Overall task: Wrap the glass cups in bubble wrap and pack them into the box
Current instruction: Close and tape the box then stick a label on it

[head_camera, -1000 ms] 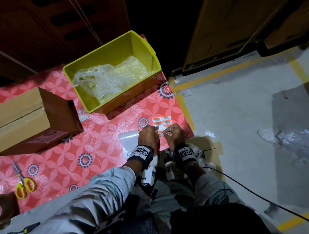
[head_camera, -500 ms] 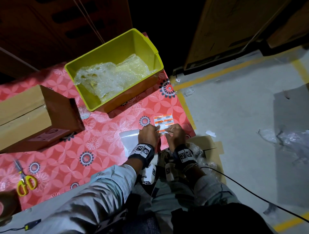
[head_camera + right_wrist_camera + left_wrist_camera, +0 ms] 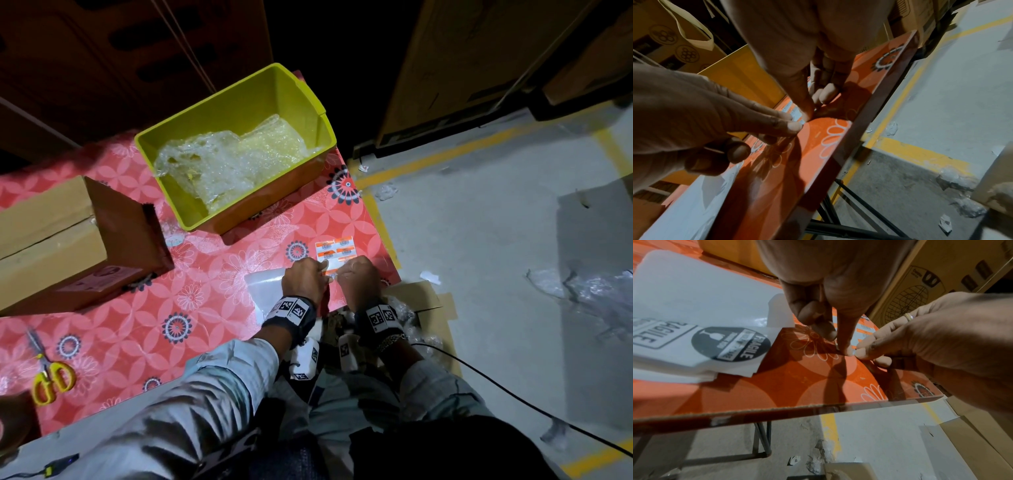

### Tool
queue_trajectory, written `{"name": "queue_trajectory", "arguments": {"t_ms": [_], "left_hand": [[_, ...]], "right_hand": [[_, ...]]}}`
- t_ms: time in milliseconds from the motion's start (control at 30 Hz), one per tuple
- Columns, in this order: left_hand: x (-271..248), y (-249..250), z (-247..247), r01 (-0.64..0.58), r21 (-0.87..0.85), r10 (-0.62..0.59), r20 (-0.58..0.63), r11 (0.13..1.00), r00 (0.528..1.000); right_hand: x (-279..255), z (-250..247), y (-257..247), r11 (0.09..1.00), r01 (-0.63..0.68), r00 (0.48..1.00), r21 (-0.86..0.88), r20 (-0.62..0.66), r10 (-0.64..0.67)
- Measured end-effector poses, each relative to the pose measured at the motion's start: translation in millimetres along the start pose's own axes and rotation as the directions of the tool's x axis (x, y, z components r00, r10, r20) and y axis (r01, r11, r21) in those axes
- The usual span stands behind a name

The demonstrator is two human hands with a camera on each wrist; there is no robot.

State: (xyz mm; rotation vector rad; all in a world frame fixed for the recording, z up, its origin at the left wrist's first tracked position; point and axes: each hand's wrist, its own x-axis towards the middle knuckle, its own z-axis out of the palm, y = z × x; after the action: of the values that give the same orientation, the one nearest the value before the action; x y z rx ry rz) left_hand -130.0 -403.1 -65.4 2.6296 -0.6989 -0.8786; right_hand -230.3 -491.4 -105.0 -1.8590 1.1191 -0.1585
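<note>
No glass cup shows in any view. Crumpled bubble wrap [image 3: 226,164] lies inside a lime green bin [image 3: 205,102] at the table's far side. A closed cardboard box [image 3: 51,233] stands at the left. Both hands work at the near edge of a small orange and white label sheet [image 3: 335,248] close to the table's right edge. My left hand [image 3: 327,270] [image 3: 846,350] holds the sheet's edge with thumb and fingertip, its other fingers curled. My right hand [image 3: 339,272] [image 3: 810,112] pinches a small label corner right beside it, fingertips of both hands touching.
White "Fragile" sticker sheets [image 3: 694,296] lie left of my left hand on the red flowered table [image 3: 137,325]. Yellow scissors [image 3: 51,377] sit at the near left. On the floor to the right are an opened carton [image 3: 428,301], plastic scraps and a black cable.
Both hands stay at the near edge of the label sheet with only small finger movements. The head view has shifted slightly.
</note>
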Motion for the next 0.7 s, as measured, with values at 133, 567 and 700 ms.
{"name": "queue_trajectory", "arguments": {"t_ms": [133,567,700], "left_hand": [[0,1,-6,-0.012,0.045,0.012,0.003,0.999,1.000],[4,3,-10,-0.128,0.192,0.142,-0.066,0.973,0.988],[15,1,-20,-0.111,0.275,0.100,0.055,0.955,0.993]], "right_hand": [[10,-3,-9,0.997,0.080,0.996,0.004,-0.048,-0.080],[37,6,-26,0.992,0.050,0.999,-0.112,-0.007,-0.051],[39,7,-26,0.993,0.034,0.999,-0.115,-0.033,-0.039]]}}
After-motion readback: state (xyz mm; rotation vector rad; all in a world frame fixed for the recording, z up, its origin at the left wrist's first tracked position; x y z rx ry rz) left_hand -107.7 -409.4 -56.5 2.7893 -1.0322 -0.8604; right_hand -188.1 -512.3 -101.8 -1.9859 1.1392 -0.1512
